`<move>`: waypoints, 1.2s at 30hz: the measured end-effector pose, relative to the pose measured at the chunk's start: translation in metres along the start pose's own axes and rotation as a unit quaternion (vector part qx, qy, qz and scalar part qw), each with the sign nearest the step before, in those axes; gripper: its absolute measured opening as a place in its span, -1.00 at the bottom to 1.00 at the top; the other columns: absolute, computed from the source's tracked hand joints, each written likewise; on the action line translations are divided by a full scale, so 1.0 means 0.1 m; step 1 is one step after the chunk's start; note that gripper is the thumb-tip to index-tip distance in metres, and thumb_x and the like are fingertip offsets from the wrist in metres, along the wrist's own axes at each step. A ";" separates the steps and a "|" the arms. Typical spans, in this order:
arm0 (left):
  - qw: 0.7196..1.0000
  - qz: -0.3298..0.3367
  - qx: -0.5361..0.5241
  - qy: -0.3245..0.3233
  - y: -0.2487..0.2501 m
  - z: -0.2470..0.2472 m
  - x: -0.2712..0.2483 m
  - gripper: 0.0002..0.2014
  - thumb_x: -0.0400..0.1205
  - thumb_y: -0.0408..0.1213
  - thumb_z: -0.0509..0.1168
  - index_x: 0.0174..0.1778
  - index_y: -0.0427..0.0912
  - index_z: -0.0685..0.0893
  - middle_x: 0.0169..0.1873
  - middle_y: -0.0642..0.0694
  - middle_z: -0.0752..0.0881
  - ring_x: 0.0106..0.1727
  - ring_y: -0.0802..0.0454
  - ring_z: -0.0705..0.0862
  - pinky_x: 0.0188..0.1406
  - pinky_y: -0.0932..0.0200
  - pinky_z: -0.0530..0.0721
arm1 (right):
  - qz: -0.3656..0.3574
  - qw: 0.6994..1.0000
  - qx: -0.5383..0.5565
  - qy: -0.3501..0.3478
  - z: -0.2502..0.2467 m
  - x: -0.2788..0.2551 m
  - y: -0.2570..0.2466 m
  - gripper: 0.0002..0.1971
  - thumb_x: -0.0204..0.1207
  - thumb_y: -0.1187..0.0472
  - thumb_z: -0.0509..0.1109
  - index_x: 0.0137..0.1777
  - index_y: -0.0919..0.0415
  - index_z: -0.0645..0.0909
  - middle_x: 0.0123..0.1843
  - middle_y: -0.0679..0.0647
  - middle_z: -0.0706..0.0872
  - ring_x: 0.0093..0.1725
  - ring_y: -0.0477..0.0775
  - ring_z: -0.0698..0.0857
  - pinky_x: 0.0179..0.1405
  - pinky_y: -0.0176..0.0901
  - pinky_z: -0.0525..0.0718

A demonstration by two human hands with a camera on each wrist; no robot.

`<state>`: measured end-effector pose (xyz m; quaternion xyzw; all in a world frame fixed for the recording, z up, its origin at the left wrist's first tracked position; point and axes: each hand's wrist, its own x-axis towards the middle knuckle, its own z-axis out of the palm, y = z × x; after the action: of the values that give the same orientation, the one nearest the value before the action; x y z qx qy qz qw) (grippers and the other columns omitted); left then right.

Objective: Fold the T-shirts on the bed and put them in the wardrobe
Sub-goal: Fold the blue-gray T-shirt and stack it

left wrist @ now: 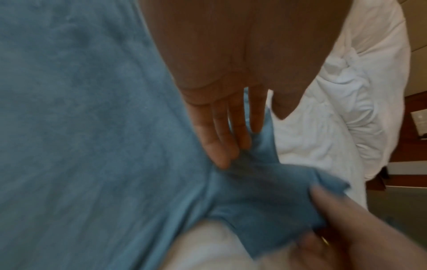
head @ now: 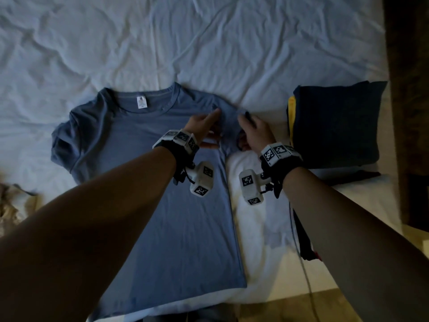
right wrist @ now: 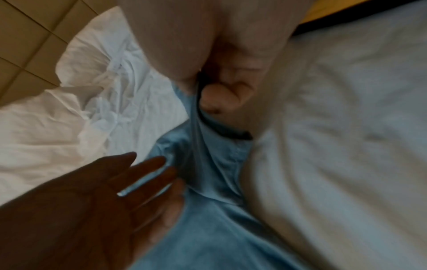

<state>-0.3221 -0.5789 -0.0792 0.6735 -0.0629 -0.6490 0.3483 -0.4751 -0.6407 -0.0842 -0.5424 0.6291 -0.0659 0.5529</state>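
- Left hand: fingers straight and slightly spread, laid flat on the blue T-shirt at the seam where the right-side sleeve joins the body. The left wrist view shows the fingertips pressing the cloth down.
- Right hand: fingers curled around the bunched end of that sleeve, thumb against the fabric; grip confirmed in the right wrist view, where the curled fingers close on the blue cloth.
- The 2 hands are close together, with the sleeve between them.
- Each wrist carries a dark strap with white marker blocks.
- The blue T-shirt lies face up on the white bed sheet, collar away from the person, hem at the near edge of the bed. The other sleeve is rumpled.
- Just right of the right hand, a folded pile of dark clothes with 1 yellow layer showing at its edge rests on the sheet.
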 end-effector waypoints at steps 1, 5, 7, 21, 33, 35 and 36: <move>1.000 -0.006 -0.004 -0.011 0.02 0.01 -0.06 -0.55 0.61 0.13 0.32 0.15 -0.20 0.66 -0.10 -0.19 0.71 -0.09 -0.14 0.75 -0.10 -0.21 0.79 | 0.032 0.998 0.032 -0.041 -0.01 -0.06 -0.08 -0.45 0.61 -0.27 0.23 0.02 0.26 0.73 -0.18 0.22 0.75 -0.40 0.05 0.65 -0.38 -0.13 0.60; 0.999 0.018 0.028 0.019 -0.01 -0.04 -0.17 -0.70 0.60 -0.13 0.43 0.13 -0.25 0.69 0.02 -0.21 0.75 0.06 -0.19 0.76 -0.24 -0.04 0.82 | 0.049 0.990 0.083 -0.100 -0.08 -0.19 -0.28 -0.35 0.67 -0.34 -0.04 0.26 0.11 0.69 -0.16 0.21 0.83 -0.62 0.00 0.40 -0.62 -0.28 0.28; 0.989 0.052 0.088 0.105 -0.07 -0.14 -0.13 -0.89 0.63 -0.35 0.34 0.01 -0.29 0.70 -0.10 -0.27 0.72 0.01 -0.20 0.75 -0.35 0.24 0.74 | 0.042 0.992 0.075 -0.090 -0.05 -0.17 -0.26 -0.47 0.72 -0.26 -0.03 0.27 0.05 0.63 -0.09 0.15 0.85 -0.63 -0.03 0.40 -0.61 -0.27 0.31; 0.931 0.008 0.248 0.267 -0.32 -0.64 0.02 -0.77 0.62 -0.20 0.28 0.07 -0.27 0.65 0.13 -0.35 0.71 0.18 -0.34 0.65 -0.03 0.04 0.51 | -0.007 0.923 -0.238 -0.302 0.48 -0.22 0.16 -0.71 0.64 0.27 0.28 0.30 0.15 0.69 -0.13 0.10 0.77 -0.29 0.00 0.70 -0.34 -0.27 0.59; 0.925 -0.013 0.242 0.291 -0.30 -1.05 -0.15 -0.78 0.55 -0.17 0.31 0.05 -0.17 0.69 0.06 -0.26 0.73 0.08 -0.26 0.68 -0.15 0.15 0.46 | -0.036 0.961 -0.221 -0.161 0.61 -0.24 0.08 -0.77 0.48 0.25 0.38 0.07 -0.02 0.73 -0.15 0.05 0.76 -0.10 0.10 0.75 0.01 -0.13 0.71; 0.925 -0.015 0.229 0.302 -0.31 -1.25 -0.25 -0.80 0.55 -0.16 0.29 -0.02 -0.17 0.70 0.03 -0.27 0.75 -0.04 -0.23 0.67 -0.19 0.14 0.44 | -0.046 0.964 -0.212 -0.156 0.75 -0.27 -0.03 -0.76 0.47 0.26 0.39 0.09 0.02 0.74 -0.18 0.02 0.74 -0.10 0.08 0.73 0.05 -0.14 0.70; 0.923 -0.020 0.227 0.308 -0.33 -1.36 -0.29 -0.81 0.55 -0.16 0.28 -0.05 -0.19 0.70 0.02 -0.28 0.75 -0.09 -0.21 0.65 -0.20 0.13 0.44 | -0.050 0.964 -0.207 -0.160 0.84 -0.29 -0.09 -0.76 0.48 0.28 0.38 0.09 0.04 0.74 -0.20 0.02 0.73 -0.17 0.05 0.71 -0.02 -0.16 0.69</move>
<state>-0.2136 -0.4859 -0.0846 0.9026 -0.0846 -0.3843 0.1747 -0.4107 -0.5793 -0.0917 -0.6793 0.5048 0.1260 0.5175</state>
